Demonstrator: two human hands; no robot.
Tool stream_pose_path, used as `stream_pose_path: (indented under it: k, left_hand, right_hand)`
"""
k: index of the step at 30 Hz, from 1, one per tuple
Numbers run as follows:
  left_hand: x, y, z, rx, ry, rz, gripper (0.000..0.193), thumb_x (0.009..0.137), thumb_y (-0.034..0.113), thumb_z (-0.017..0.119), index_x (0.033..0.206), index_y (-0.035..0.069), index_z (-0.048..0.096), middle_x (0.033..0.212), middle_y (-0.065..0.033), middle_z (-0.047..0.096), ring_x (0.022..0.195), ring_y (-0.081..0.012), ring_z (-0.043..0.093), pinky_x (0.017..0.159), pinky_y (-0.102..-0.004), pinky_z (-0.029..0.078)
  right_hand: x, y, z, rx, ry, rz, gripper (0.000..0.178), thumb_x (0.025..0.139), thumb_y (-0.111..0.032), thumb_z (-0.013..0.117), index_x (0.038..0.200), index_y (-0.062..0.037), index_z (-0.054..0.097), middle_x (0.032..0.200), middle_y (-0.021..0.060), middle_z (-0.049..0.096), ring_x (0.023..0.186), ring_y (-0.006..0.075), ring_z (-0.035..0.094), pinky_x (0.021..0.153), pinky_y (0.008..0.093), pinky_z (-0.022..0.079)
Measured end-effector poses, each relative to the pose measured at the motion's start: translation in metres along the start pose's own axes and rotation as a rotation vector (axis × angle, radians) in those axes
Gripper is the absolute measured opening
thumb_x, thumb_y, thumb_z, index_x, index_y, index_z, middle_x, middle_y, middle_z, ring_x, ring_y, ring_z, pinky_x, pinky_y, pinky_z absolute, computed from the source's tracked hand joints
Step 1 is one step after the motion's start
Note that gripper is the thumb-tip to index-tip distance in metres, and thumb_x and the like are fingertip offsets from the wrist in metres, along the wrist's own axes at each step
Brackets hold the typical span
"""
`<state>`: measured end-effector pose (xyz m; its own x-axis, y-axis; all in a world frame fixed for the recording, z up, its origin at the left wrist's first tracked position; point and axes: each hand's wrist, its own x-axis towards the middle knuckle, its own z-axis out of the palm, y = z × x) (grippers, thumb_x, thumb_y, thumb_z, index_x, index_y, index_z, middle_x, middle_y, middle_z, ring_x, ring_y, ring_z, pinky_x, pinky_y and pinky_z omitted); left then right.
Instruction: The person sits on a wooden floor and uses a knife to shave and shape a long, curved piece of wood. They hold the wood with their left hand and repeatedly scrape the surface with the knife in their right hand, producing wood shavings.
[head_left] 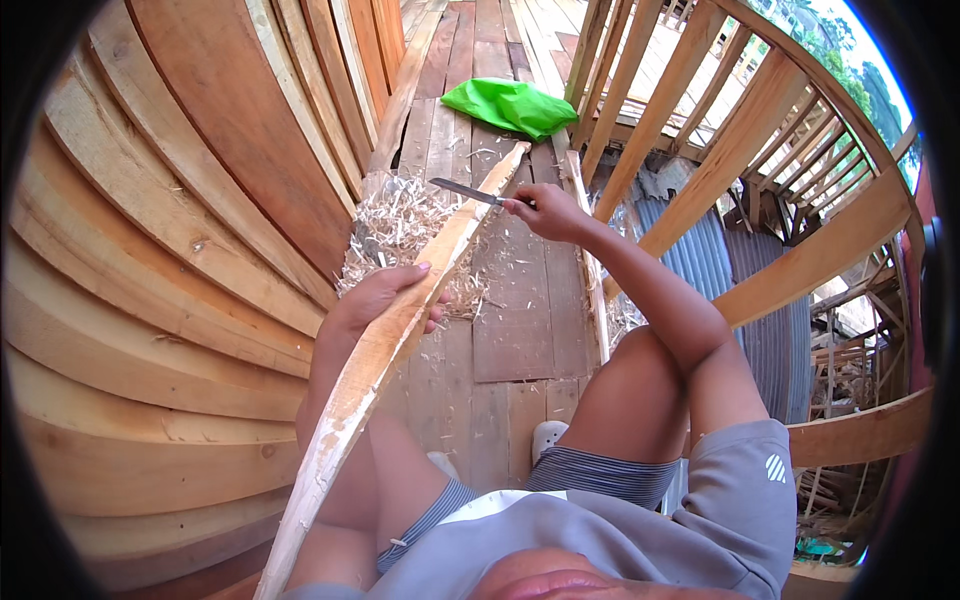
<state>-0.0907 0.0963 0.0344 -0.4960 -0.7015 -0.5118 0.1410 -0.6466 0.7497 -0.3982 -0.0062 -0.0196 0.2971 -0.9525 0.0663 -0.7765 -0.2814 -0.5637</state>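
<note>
A long, pale piece of wood (372, 352) runs slantwise from beside my body up to the far middle, its bark-like face partly shaved white. My left hand (385, 300) wraps round it near its middle, thumb on top and fingertips showing at the right edge. Farther up, my right hand (548, 212) grips the handle of a knife (470, 192). The knife's dark blade points left and lies across the wood near its far end; whether the edge touches the wood I cannot tell.
Curled wood shavings (400, 225) are heaped on the plank floor (512, 330) by the left board wall (160, 300). A bright green bag (512, 107) lies beyond the wood's far end. A slatted wooden railing (740, 150) bounds the right side, with a thin strip of wood (590, 260) along it.
</note>
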Motion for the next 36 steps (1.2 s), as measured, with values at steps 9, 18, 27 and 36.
stream_pose_path:
  k: [9,18,27,36]
  left_hand:
    - [0.009,-0.005,0.007,0.009,-0.018,0.009,0.041,0.101,0.024,0.051,0.126,-0.007,0.049,0.096,-0.0159,0.065,0.072,-0.0196,0.065,0.063,-0.0334,0.058]
    - [0.009,-0.006,0.007,-0.059,-0.043,-0.004,0.040,0.100,0.023,0.052,0.128,-0.005,0.047,0.096,-0.0144,0.064,0.070,-0.0183,0.064,0.062,-0.0321,0.057]
    - [0.005,-0.006,0.005,-0.046,-0.015,0.005,0.039,0.100,0.024,0.052,0.126,-0.006,0.048,0.095,-0.0135,0.064,0.070,-0.0157,0.064,0.062,-0.0309,0.057]
    - [0.006,-0.005,0.002,-0.088,-0.038,-0.016,0.039,0.100,0.023,0.051,0.128,-0.004,0.047,0.095,-0.0125,0.064,0.070,-0.0152,0.063,0.062,-0.0302,0.057]
  right_hand:
    - [0.002,0.033,0.028,0.406,-0.143,0.079,0.035,0.101,-0.030,0.050,0.100,0.0007,0.066,0.068,0.0043,0.055,0.063,0.0127,0.049,0.057,0.0326,0.041]
    - [-0.002,-0.027,0.014,0.037,-0.139,0.223,0.061,0.090,-0.058,0.058,0.093,0.0016,0.074,0.074,0.0136,0.068,0.068,0.0272,0.064,0.067,0.0403,0.050]
    - [0.007,-0.032,0.007,0.727,-0.336,0.597,0.053,0.090,-0.058,0.061,0.062,-0.0156,0.047,0.051,-0.0055,0.035,0.039,0.0062,0.023,0.039,0.0273,0.015]
    - [0.025,0.002,0.010,1.322,0.510,0.750,0.051,0.094,-0.063,0.048,0.072,-0.0172,0.040,0.054,-0.0052,0.031,0.039,0.0085,0.022,0.039,0.0293,0.020]
